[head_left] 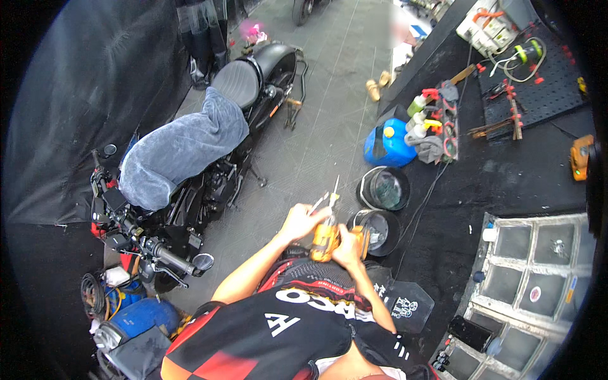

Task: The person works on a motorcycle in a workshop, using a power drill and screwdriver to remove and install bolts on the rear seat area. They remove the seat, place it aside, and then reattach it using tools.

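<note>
A yellow cordless drill is held in front of my body, its long thin bit pointing away from me. My right hand is wrapped round its grip. My left hand is closed beside the front end, its fingers close to the chuck. A thin, light-coloured piece sticks out from the left fingers; its kind is too small to make out. Left of my hands stands a black motorcycle, with a grey-blue towel draped over its tank.
Two black buckets stand just right of the drill. Beyond them are a blue jerrycan and several spray bottles in a wall rack. A glass-block window is at the lower right. A blue air tank lies lower left.
</note>
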